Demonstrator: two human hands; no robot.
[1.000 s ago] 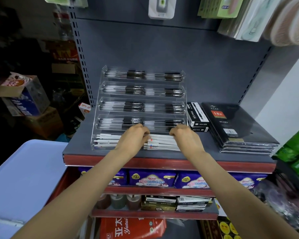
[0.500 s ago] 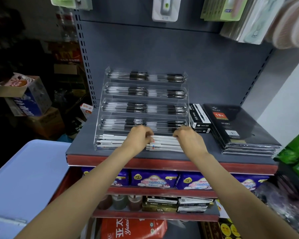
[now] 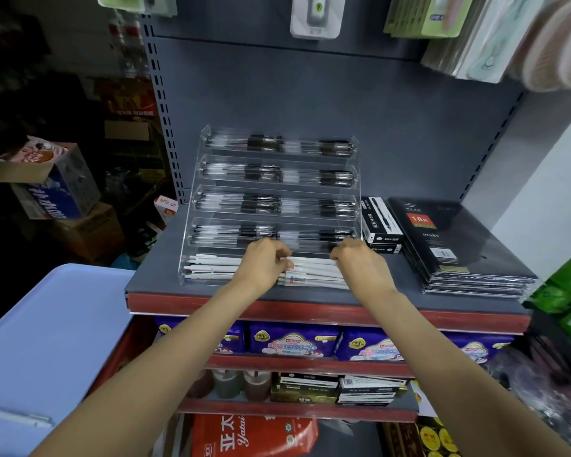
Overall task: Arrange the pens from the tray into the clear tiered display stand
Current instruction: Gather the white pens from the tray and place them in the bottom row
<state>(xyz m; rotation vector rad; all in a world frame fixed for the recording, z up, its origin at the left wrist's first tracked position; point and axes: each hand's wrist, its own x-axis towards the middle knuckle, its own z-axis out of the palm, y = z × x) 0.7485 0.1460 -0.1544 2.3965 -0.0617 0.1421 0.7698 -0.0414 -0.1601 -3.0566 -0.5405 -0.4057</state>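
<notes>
A clear tiered display stand stands on the grey shelf. Its upper tiers hold rows of black-capped pens. White pens lie across the bottom tier. My left hand and my right hand both rest on that bottom row, fingers curled over the ends of a bundle of white pens between them. A pale blue tray sits at the lower left with a white pen lying on it.
Black pen boxes and a stack of black diaries lie right of the stand. Packaged goods hang above it. Lower shelves hold purple packs and boxes. Cardboard boxes pile up at the left.
The view has shifted slightly. Both hands stay on the white pens in the bottom tier, with little movement.
</notes>
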